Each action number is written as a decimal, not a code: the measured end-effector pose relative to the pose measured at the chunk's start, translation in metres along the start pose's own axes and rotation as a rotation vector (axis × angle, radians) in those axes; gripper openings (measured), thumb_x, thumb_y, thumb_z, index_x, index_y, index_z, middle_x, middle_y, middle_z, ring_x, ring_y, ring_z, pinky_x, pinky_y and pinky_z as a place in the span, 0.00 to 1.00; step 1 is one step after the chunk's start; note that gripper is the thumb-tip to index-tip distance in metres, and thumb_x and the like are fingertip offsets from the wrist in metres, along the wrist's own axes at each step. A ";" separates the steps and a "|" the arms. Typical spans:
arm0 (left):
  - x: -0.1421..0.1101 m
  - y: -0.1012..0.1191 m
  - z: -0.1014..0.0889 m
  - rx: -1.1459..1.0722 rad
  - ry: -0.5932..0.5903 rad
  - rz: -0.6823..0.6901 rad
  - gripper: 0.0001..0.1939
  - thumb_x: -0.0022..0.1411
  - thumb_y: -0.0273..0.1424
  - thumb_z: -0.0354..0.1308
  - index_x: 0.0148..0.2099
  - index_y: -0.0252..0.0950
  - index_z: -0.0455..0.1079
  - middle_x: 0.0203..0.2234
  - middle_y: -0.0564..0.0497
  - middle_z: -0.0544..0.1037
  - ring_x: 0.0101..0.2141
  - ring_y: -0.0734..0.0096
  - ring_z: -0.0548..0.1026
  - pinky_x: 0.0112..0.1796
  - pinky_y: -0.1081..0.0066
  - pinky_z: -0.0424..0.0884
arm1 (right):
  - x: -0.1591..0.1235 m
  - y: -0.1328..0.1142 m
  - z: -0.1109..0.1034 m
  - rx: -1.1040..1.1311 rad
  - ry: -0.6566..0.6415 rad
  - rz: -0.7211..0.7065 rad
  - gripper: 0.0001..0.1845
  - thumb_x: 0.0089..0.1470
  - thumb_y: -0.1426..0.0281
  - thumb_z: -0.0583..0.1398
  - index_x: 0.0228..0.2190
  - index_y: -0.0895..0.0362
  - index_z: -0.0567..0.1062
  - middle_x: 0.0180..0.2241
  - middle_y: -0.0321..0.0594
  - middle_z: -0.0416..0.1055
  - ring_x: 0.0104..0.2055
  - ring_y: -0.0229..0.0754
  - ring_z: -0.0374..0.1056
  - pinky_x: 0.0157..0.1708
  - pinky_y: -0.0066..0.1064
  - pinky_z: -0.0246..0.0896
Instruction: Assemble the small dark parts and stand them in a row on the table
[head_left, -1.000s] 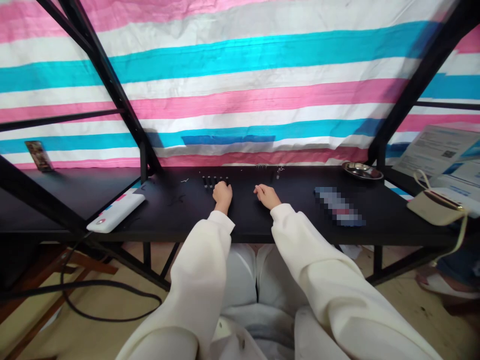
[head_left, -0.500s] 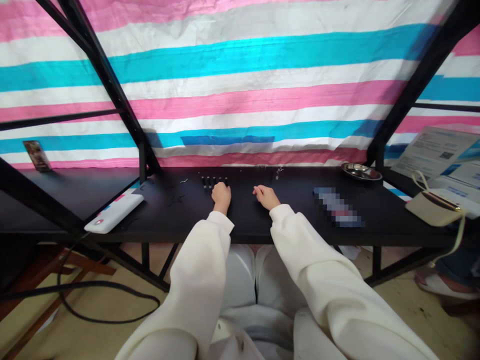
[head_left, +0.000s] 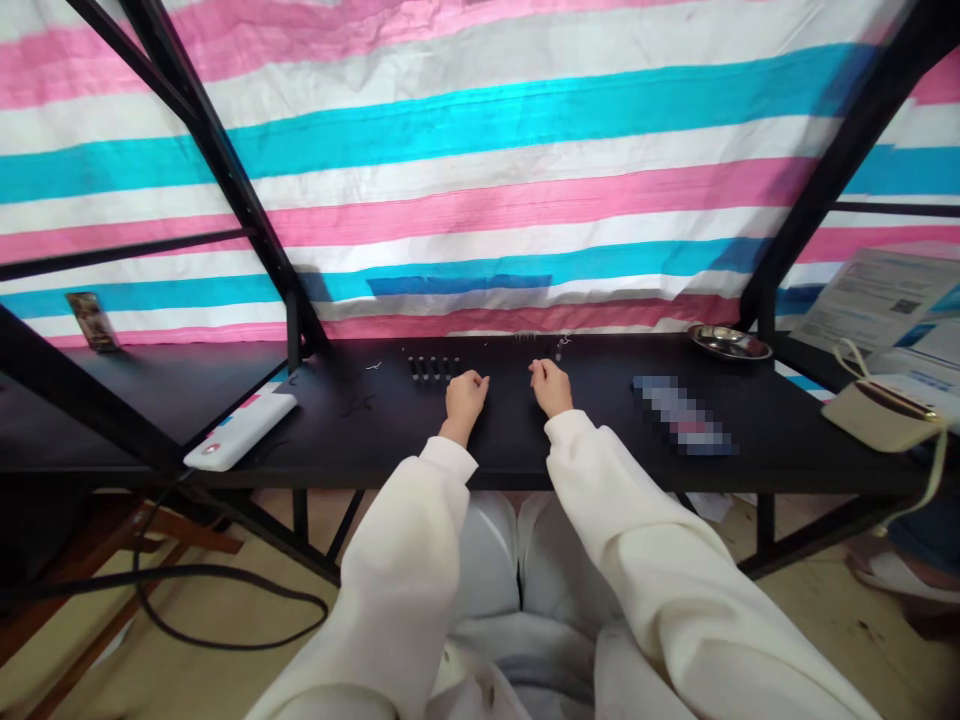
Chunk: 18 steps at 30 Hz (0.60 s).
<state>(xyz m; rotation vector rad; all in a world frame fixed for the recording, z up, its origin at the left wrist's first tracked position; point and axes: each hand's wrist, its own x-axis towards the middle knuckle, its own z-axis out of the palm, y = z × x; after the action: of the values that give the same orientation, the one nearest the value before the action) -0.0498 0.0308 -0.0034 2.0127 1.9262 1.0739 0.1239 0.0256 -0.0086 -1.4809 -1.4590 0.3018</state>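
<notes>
My left hand (head_left: pixel 466 398) is closed over the black table (head_left: pixel 390 425), just right of a row of several small dark cylinders (head_left: pixel 434 369) with pale ends. Its thumb side faces right, and whatever the fingers may hold is hidden. Across a short gap, my right hand (head_left: pixel 553 387) has its fingers curled in a pinch. Anything between those fingertips is too small to make out. Beyond the right hand lie a few tiny pale bits (head_left: pixel 561 345), with another row of small pieces (head_left: pixel 524 336) at the table's back edge.
A white power strip (head_left: pixel 240 432) lies on the left. To the right are a blurred-out flat item (head_left: pixel 684 415), a shiny metal dish (head_left: pixel 729 342) and a beige pouch (head_left: pixel 879 415). Black frame posts (head_left: pixel 247 195) flank the table, and striped sheeting (head_left: pixel 510 190) hangs behind.
My left hand has moved right, away from the row of dark cylinders, uncovering more of it. My right hand has shifted slightly forward. The whole view has moved a little.
</notes>
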 end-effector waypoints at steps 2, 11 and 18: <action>-0.003 0.004 0.005 -0.131 -0.031 0.089 0.12 0.55 0.38 0.55 0.26 0.36 0.70 0.21 0.49 0.73 0.26 0.68 0.72 0.31 0.71 0.65 | 0.006 0.006 0.001 0.048 0.097 0.101 0.15 0.54 0.65 0.48 0.33 0.56 0.71 0.28 0.41 0.73 0.33 0.41 0.68 0.36 0.30 0.58; -0.006 0.000 0.014 -0.379 -0.308 0.281 0.12 0.49 0.35 0.60 0.37 0.37 0.75 0.42 0.46 0.76 0.46 0.62 0.71 0.50 0.65 0.63 | 0.040 0.038 -0.007 -0.341 -0.024 0.399 0.21 0.43 0.70 0.58 0.43 0.60 0.71 0.45 0.54 0.68 0.51 0.56 0.59 0.47 0.48 0.51; -0.005 -0.004 0.018 -0.295 -0.324 0.347 0.14 0.54 0.33 0.56 0.41 0.34 0.75 0.45 0.43 0.74 0.49 0.61 0.70 0.52 0.64 0.61 | 0.065 0.048 -0.005 -0.455 -0.092 0.419 0.25 0.44 0.60 0.62 0.43 0.60 0.72 0.47 0.53 0.66 0.53 0.57 0.56 0.48 0.46 0.49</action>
<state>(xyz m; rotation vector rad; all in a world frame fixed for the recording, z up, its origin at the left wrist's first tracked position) -0.0417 0.0332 -0.0210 2.2256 1.2160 0.9557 0.1731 0.0903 -0.0137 -2.1731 -1.3316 0.3047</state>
